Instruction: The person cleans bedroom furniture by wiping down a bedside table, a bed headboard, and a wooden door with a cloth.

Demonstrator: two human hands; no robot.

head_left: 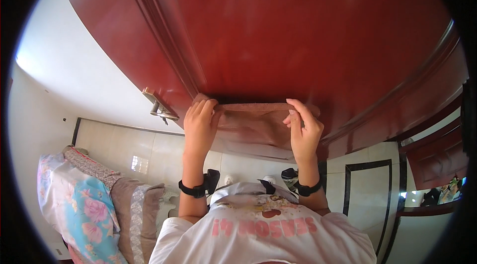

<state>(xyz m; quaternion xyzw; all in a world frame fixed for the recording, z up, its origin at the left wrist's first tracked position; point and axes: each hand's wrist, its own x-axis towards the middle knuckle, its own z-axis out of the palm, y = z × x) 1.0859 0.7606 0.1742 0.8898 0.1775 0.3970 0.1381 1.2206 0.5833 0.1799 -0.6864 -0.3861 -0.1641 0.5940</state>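
Observation:
A brown cloth [256, 124], which looks like a towel, is stretched sideways between my two hands in front of a glossy red door [318, 35]. My left hand [198, 126] is closed on its upper left corner, thumb facing inward. At the other end, my right hand [305, 132] pinches the upper right part between thumb and fingers. The cloth hangs down from this top edge, close to the door's surface; whether it touches the door I cannot tell. Left of my left hand, a metal door handle [161, 110] with a key-like piece sticks out.
Bedding with a blue and pink floral cover [82, 207] and a brown blanket [131, 209] are piled at the lower left. Pale floor tiles [149, 147] with dark border strips lie below. A red cabinet [437, 157] with items inside stands at the right. A white wall [54, 72] borders the door.

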